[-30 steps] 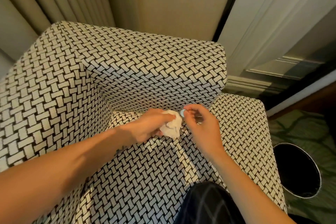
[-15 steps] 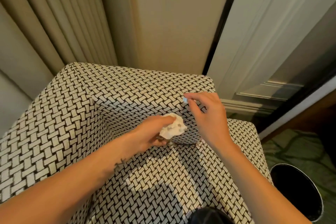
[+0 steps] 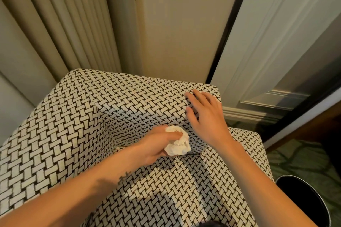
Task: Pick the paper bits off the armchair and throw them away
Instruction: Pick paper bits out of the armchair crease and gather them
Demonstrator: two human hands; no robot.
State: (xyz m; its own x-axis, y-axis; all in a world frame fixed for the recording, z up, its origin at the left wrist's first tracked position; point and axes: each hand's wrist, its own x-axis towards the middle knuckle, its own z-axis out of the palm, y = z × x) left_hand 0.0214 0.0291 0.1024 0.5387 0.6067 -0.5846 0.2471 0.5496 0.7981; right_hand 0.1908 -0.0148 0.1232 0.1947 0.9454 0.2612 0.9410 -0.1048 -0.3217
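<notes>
Left hand [image 3: 156, 146]: clenched round a crumpled white paper wad [image 3: 178, 144], thumb across the top. Wad position: scene centre, low against the near face of the backrest, just above the seat cushion (contact with the fabric: cannot tell).

Right hand [image 3: 205, 118]: released, fingers stretched and slightly spread, laid on the far right corner of the backrest of the black-and-white basket-weave upholstered armchair [image 3: 129, 108]. Fingertips [image 3: 190, 96] on the top edge of the fabric; any paper bit beneath them not discernible. Hands near each other, not touching.

Black round waste bin with a pale rim [image 3: 302, 196]: near right, on the green patterned carpet [image 3: 304, 160], just beside the armchair's right arm.

Beige pleated curtain [image 3: 55, 24]: far left, behind the armchair. White panelled door [image 3: 276, 42]: far right.
</notes>
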